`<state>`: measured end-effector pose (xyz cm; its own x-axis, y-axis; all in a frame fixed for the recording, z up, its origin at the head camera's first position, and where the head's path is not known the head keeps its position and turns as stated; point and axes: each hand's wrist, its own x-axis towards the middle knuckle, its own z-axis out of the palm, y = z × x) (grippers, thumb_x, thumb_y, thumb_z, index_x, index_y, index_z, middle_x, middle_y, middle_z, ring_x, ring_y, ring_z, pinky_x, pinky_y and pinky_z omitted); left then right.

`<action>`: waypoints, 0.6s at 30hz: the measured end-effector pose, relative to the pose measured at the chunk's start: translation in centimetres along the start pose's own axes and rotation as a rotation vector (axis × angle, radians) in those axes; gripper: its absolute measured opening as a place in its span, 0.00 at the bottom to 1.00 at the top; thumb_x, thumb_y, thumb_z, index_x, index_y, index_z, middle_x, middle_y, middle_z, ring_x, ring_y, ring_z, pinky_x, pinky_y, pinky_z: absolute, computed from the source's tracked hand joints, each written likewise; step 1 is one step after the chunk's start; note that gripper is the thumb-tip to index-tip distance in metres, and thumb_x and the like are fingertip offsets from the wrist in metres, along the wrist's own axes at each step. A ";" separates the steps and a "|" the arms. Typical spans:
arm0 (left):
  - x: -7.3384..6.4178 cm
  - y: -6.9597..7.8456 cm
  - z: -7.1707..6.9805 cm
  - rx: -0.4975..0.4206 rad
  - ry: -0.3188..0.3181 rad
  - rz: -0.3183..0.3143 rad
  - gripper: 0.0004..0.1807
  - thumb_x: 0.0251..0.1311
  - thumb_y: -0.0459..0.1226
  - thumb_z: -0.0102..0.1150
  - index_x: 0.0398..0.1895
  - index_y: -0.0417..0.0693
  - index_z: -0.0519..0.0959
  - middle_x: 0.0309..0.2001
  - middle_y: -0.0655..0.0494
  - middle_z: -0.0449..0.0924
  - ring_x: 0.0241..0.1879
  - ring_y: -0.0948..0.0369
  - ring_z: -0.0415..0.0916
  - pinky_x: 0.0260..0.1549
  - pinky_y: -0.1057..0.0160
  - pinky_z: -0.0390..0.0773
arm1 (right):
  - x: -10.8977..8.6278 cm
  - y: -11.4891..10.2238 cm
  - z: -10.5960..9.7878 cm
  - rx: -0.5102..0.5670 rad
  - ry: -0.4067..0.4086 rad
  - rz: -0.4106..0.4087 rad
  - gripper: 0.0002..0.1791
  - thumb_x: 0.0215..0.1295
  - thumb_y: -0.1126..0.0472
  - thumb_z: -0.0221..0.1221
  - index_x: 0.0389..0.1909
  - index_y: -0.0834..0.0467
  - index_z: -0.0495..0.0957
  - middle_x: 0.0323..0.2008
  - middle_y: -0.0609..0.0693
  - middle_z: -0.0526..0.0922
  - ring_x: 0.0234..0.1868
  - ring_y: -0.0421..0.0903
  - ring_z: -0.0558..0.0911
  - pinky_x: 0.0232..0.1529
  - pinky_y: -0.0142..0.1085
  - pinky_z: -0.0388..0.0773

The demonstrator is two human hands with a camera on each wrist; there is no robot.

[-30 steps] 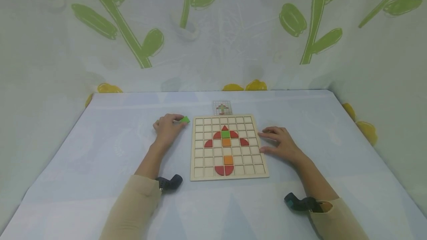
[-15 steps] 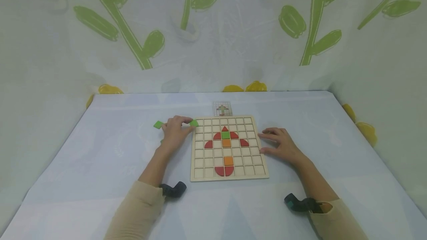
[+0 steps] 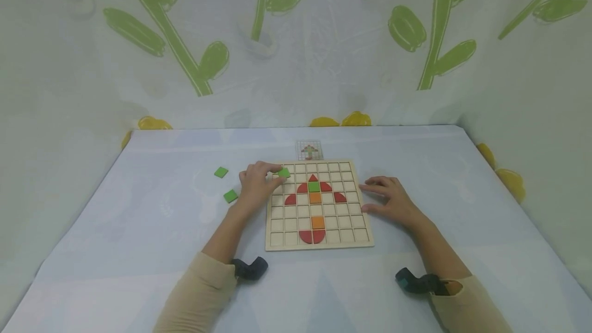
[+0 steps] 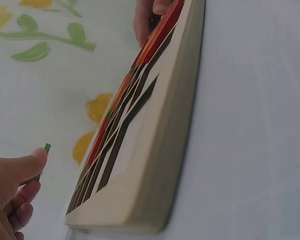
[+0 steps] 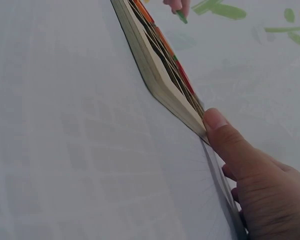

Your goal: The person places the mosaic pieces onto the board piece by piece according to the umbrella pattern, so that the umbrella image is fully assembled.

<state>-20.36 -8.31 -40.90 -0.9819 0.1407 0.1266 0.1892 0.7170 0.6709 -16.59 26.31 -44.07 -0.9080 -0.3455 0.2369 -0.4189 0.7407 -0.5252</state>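
Note:
My left hand point(image 3: 256, 185) pinches a green square tile point(image 3: 284, 172) between thumb and fingers, above the upper left corner of a wooden grid board point(image 3: 319, 247). In the left wrist view the tile point(image 4: 47, 148) is seen edge-on, apart from the board. Red, orange and green pieces fill some cells, among them a red triangle point(image 3: 313, 178), a green square point(image 3: 314, 187) and an orange square point(image 3: 317, 222). My right hand point(image 3: 390, 200) rests at the board's right edge, fingers relaxed, with the thumb point(image 5: 217, 120) touching the rim in the right wrist view.
Two loose green tiles, a farther one point(image 3: 221, 172) and a nearer one point(image 3: 230, 196), lie left of the board. Behind the board is a small pattern card point(image 3: 309, 150). A leaf-patterned backdrop point(image 3: 287, 66) stands behind the white table point(image 3: 139, 209).
My left hand has carried the green tile rightward from beside the board to over its upper left corner, uncovering two loose tiles. My right hand has stayed put.

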 end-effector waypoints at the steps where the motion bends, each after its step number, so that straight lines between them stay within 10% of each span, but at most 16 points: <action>1: 0.0 0.1 0.1 0.002 -0.003 0.002 0.20 0.57 0.46 0.63 0.51 0.50 0.79 0.50 0.52 0.77 0.51 0.52 0.66 0.50 0.47 0.53 | 0.0 0.0 0.0 0.002 -0.003 0.005 0.30 0.46 0.53 0.71 0.54 0.58 0.79 0.55 0.58 0.74 0.56 0.57 0.65 0.53 0.53 0.62; 18: 0.0 2.0 2.6 -0.059 -0.091 0.061 0.18 0.56 0.47 0.64 0.48 0.52 0.81 0.49 0.55 0.76 0.53 0.55 0.63 0.48 0.51 0.52 | 0.0 -0.3 -0.1 0.016 0.000 0.007 0.30 0.46 0.55 0.71 0.53 0.58 0.79 0.54 0.60 0.74 0.55 0.58 0.65 0.52 0.53 0.62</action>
<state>-20.00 -5.13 -41.44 -0.9637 0.2462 0.1031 0.2452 0.6640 0.7064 -16.51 26.20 -43.81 -0.9107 -0.3409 0.2331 -0.4128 0.7340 -0.5394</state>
